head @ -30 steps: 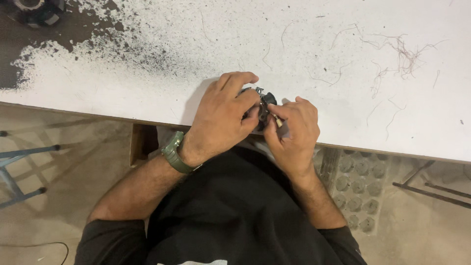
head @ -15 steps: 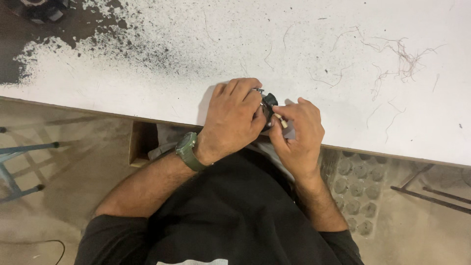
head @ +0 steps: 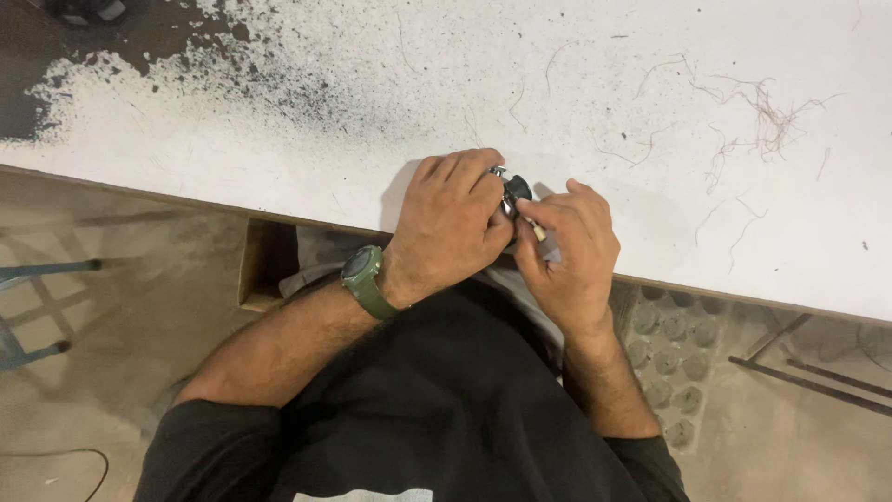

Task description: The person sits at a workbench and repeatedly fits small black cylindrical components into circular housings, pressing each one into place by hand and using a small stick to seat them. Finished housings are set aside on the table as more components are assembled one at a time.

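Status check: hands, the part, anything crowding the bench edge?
Left hand wrapped over small black part. Right hand pinching it alongside. Loose fibres on table, well apart.

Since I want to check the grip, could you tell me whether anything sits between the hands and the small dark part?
Nothing visible does: the left hand is wrapped over the small dark part, and the right hand touches it directly.

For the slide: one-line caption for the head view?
Left hand and right hand grip a small black part at the white table edge.
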Action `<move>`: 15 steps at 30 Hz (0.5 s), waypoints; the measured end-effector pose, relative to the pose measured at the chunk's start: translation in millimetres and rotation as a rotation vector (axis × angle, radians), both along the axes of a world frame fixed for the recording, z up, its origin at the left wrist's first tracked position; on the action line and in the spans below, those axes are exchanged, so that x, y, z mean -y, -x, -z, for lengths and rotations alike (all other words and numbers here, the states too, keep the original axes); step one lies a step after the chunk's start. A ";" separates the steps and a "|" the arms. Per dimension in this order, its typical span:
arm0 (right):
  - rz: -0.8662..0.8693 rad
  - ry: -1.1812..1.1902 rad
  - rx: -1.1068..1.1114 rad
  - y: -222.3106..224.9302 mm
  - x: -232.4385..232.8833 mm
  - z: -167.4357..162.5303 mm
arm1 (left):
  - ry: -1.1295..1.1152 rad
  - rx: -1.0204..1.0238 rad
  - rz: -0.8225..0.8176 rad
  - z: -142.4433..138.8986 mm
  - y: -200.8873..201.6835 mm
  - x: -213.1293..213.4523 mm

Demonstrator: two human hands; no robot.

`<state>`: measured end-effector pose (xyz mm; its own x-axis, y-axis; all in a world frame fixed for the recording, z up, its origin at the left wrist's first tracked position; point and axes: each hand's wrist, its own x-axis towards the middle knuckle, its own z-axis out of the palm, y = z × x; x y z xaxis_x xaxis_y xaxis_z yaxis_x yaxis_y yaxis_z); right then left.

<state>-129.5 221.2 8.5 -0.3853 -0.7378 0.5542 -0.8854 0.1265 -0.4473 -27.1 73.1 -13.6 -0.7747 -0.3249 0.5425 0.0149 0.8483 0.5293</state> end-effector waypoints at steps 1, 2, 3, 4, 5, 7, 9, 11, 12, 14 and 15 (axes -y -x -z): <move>-0.015 0.020 0.010 0.0 -0.4 -0.4 | 0.010 0.002 -0.008 -0.3 0.2 0.0; -0.032 0.037 0.023 0.0 -0.6 -0.8 | 0.004 0.001 -0.005 -0.4 0.1 -0.1; -0.030 0.029 0.008 0.3 0.0 -0.9 | -0.005 0.004 -0.001 -0.3 0.3 0.0; -0.025 0.019 -0.005 0.4 0.4 -1.0 | -0.015 0.008 0.006 -0.1 0.2 -0.1; -0.018 0.011 -0.019 0.2 0.4 -1.1 | -0.012 0.005 0.003 0.4 0.1 -0.2; 0.003 0.016 -0.053 -1.5 2.3 -0.4 | 0.003 -0.007 0.002 1.5 0.4 0.2; 0.021 0.007 -0.070 -2.7 3.2 -0.4 | -0.001 -0.011 0.006 1.9 0.8 0.6; 0.036 -0.016 -0.066 -3.6 3.1 -1.1 | -0.011 -0.014 0.016 0.8 0.4 1.0; 0.024 -0.027 -0.059 -2.9 2.7 -1.9 | -0.015 -0.019 0.023 -0.6 -0.2 1.4; 0.005 -0.049 -0.047 -1.6 0.4 -3.8 | -0.047 -0.020 0.022 -4.7 -2.4 2.8; 0.009 -0.026 -0.037 -1.2 0.1 -3.8 | -0.074 -0.018 0.013 -7.2 -4.0 3.9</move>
